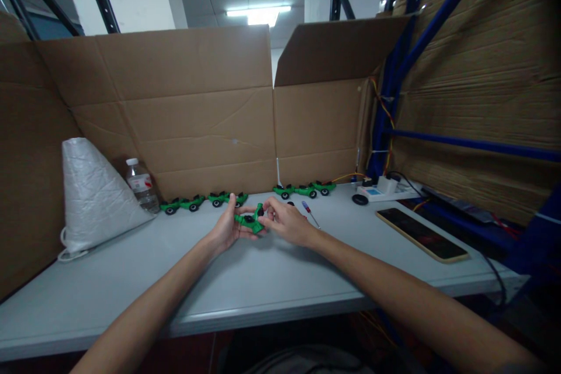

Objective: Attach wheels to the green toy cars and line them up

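Green toy car (250,221) sits between both hands just above the grey table (263,286), near its middle, w/ black wheels showing and one end tipped up. Left hand (227,229) cups it from the left, thumb raised, fingers closed on the car's body; right hand (287,222) grips the other end w/ fingertips pinched at the raised part, so both hands are clamped on the same car, almost touching. Behind, along the cardboard wall (197,123), a row of more green toy cars: four at left (201,201), three at right (304,189). Small screwdriver (310,214) lies just right of the right hand, a loose black wheel (360,199) further right. Phone (423,235) lies flat near the table's right edge, power strip (385,190) behind it. White bag (94,196) and water bottle (141,185) stand at far left
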